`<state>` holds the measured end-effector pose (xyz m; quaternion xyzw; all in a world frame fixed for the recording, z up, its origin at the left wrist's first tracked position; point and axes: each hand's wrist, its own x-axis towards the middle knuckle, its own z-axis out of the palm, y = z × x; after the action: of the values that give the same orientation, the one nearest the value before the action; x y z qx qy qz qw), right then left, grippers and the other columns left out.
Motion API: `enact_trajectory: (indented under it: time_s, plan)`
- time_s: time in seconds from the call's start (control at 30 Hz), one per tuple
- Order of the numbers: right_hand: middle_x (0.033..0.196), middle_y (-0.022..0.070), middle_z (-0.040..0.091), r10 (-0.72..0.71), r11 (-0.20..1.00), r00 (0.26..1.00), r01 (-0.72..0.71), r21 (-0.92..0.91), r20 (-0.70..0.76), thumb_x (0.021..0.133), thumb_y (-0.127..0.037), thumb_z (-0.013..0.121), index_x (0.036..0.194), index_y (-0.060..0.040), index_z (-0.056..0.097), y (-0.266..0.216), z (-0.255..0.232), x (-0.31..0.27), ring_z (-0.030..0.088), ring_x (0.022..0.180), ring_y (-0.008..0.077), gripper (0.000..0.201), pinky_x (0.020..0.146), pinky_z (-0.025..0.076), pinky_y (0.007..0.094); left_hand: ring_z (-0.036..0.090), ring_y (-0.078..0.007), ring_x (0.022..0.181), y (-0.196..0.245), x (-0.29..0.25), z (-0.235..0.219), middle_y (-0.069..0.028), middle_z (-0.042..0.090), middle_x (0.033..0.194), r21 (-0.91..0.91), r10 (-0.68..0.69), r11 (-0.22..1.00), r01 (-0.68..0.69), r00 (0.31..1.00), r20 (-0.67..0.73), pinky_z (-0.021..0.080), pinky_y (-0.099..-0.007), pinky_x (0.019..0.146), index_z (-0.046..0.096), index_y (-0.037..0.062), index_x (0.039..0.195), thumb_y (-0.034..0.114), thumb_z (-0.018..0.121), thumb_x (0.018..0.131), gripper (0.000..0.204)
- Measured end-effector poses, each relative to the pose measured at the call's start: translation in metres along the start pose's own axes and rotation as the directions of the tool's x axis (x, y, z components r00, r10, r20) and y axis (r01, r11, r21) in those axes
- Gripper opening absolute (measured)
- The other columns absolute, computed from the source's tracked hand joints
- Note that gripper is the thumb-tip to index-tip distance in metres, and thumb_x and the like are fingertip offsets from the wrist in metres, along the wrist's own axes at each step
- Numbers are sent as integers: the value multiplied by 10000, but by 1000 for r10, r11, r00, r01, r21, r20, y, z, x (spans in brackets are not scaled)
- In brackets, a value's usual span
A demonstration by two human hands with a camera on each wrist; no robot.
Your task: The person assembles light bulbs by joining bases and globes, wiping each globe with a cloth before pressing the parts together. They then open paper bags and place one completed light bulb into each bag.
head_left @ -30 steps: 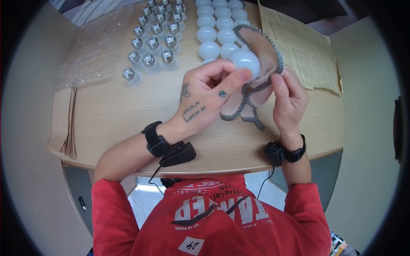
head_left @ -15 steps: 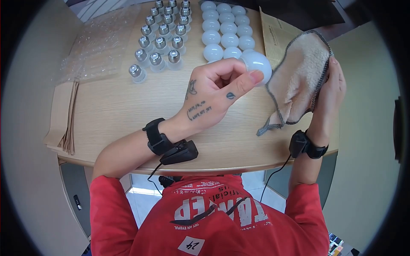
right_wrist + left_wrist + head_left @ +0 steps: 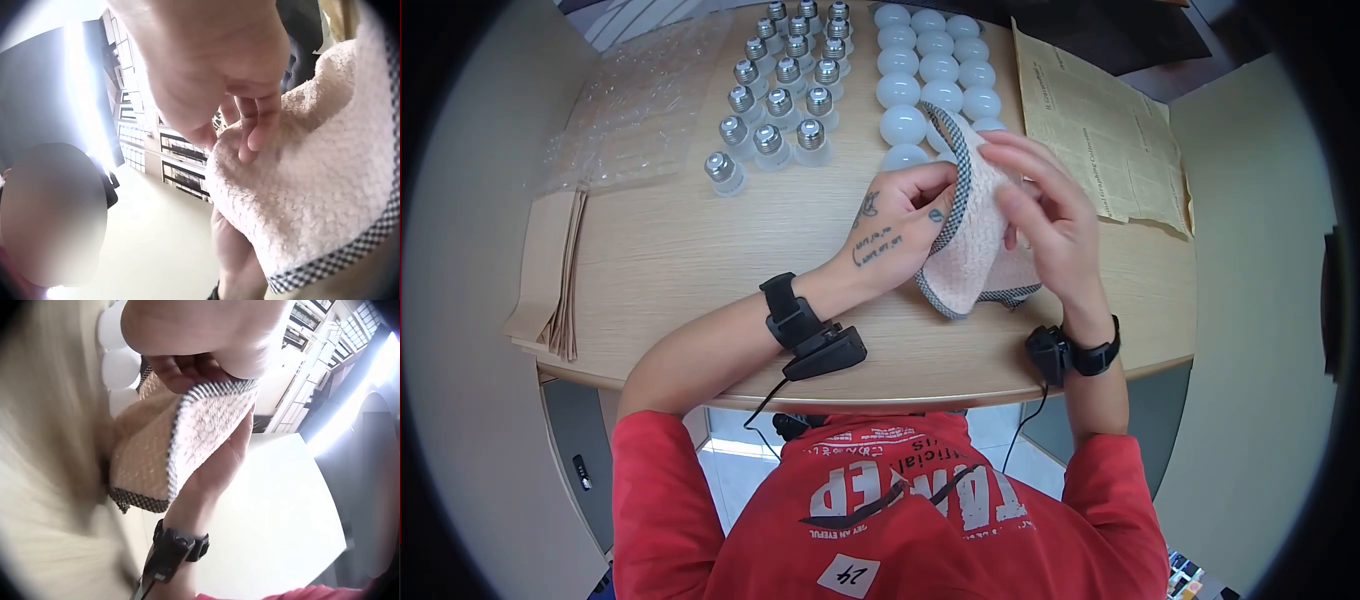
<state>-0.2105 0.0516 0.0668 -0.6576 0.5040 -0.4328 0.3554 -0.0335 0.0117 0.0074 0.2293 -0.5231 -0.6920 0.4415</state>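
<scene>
A pinkish terry cloth [image 3: 972, 248] with a black-and-white checked edge is draped between the two hands over the table's middle. My left hand [image 3: 895, 218] has its fingers curled behind the cloth's edge; the white light bulb in it is covered by the cloth. On the cloth's other side is my right hand [image 3: 1055, 215], its thumb and fingers bent round the fabric. The right wrist view shows fingertips [image 3: 251, 140] pressing into the cloth [image 3: 312, 194]. From the left wrist view, the cloth [image 3: 150, 444] hangs below the left hand [image 3: 200, 331].
Rows of white bulbs [image 3: 897, 91] stand behind the hands. Several pieces with metal screw caps [image 3: 770, 140] stand in rows to their left. Bubble wrap [image 3: 630, 110] and folded brown paper [image 3: 550, 275] lie at the left, printed paper [image 3: 1090, 140] at the back right.
The right hand first drew the cloth off to the right, opening it out, then brought it back left over the bulb. The left hand kept its hold and shifted slightly right.
</scene>
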Motion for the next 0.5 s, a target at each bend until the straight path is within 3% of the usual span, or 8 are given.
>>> enact_trajectory:
  time_s: [0.03,0.13,0.23,0.43,0.5]
  plan:
    - [1215,110,618,-159,987,986,158,-21,-47,899,-170,656,1222,-30,638,12,8,4,626,918,164,352,742,506,259,487,-14,718,-2,1,-1,21,629,829,9,5,1000,-6,1000,15,417,-209,611,668,-1,1029,236,573,1006,256]
    - [1128,124,634,-301,945,953,297,-139,-12,898,-194,659,1183,-18,632,23,14,7,612,964,190,336,778,494,288,488,-18,741,-2,-3,-3,22,624,809,111,-22,994,21,1000,6,427,-223,632,664,-16,1024,217,550,1010,260]
    - [1045,130,644,-275,947,961,265,-182,-34,916,-234,647,1141,-19,629,29,12,0,619,940,206,311,786,486,310,504,-33,732,-1,-4,-7,5,626,808,228,-38,973,20,996,76,435,-229,639,659,-27,1031,199,553,997,251]
    - [987,119,644,-110,986,971,133,99,-213,955,-256,596,1097,6,625,40,19,-14,610,883,208,299,794,476,315,582,-76,738,6,-7,7,-43,665,831,194,-93,980,52,973,210,477,-244,665,664,-16,1054,148,626,933,207]
    - [972,120,637,-195,972,950,222,84,-245,962,-232,579,1077,16,620,42,23,-11,600,874,200,277,789,475,314,603,-89,746,6,-7,8,-53,679,848,214,-89,976,44,974,208,489,-250,670,673,-7,1041,128,657,906,192]
